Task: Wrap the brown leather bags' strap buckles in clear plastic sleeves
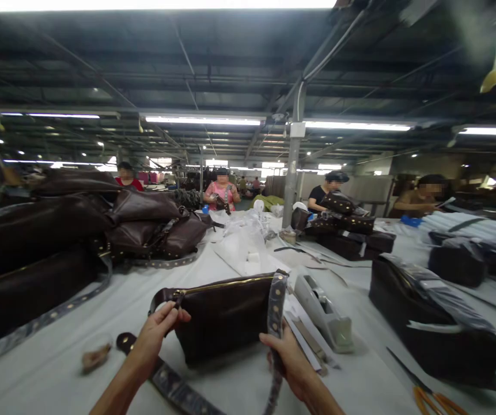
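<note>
- A wide workshop with strip lights has a table [353, 383] covered in white across the foreground; dark bags are heaped on the left, and co-workers stand beyond.
- The small dark-brown leather bag with a gold zip [226, 325] is upright, front and centre over the table, between the hands; whether its base touches is hard to tell.
- Left hand [165, 323]: thumb and fingers pinch the bag's upper left corner, by the zip pull; whether they grip pull or leather, I cannot tell.
- Right hand [288, 354]: thumb in front, fingers behind, pinching the dark, gold-studded strap in clear film [276, 300] against the bag's right end.
- Step in hand, as I judge it: steadying and positioning the bag by both ends, its zip seemingly closed.
- Moving it on would call for a firm right-hand hold on the strap, keeping its trailing loop clear of the pale grey tape dispenser [323, 317] just beside.
- The orange-handled scissors [438, 400] lie well apart, at right.
</note>
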The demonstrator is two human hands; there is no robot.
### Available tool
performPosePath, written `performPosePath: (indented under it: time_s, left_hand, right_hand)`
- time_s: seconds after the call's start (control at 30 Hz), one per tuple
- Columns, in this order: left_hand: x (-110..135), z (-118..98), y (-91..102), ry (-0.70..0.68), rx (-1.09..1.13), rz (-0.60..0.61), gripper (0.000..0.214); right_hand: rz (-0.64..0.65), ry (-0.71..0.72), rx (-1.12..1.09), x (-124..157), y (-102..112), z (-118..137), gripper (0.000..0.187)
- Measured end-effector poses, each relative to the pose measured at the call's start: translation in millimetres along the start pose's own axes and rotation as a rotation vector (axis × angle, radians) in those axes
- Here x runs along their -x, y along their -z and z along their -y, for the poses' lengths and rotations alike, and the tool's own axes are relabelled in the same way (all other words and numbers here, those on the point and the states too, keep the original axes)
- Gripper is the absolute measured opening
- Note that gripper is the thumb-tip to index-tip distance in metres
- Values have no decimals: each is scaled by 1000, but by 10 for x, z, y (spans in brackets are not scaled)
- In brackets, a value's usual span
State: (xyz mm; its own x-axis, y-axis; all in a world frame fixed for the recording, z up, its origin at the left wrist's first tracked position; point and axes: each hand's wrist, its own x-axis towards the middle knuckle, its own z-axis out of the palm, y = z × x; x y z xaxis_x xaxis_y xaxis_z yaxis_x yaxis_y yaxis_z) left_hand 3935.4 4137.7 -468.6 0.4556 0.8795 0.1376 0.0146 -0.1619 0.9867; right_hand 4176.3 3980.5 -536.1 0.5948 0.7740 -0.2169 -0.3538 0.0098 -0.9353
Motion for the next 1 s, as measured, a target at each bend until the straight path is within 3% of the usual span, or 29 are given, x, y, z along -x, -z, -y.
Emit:
performPosePath:
  time_s: [0.13,0.23,0.3,0.47,0.6,0.73,0.8,0.9,1.0]
  left_hand:
    - [224,-142,16,-63,-153,167,40]
    - [380,-125,12,-71,-177,318,43]
    - [437,-60,-1,-77,-150,349,44]
    - [442,140,-76,-95,-132,272,43]
    - [359,254,-138,-30,-38,158,42]
    - [191,233,-110,-4,102,63,40]
    - [100,171,-73,-9,109,10,42]
    - [10,90,-26,5,67,-35,43]
    - [-22,99,2,87,59,-34,44]
  right_hand:
    - [42,-162,-172,-116,-3,-26,48]
    - [32,-89,-216,-210,-106,4,51]
    - [23,-17,-184,-262,-169,54,56]
    - [3,51,-81,-338,-213,113,60]
    - [22,113,10,-351,-185,118,59]
    - [61,127,43,-355,-197,118,60]
    - [75,125,169,-390,-180,77,57]
    - [31,141,475,-495,-41,-19,58]
    - [-81,161,671,-620,239,-69,57]
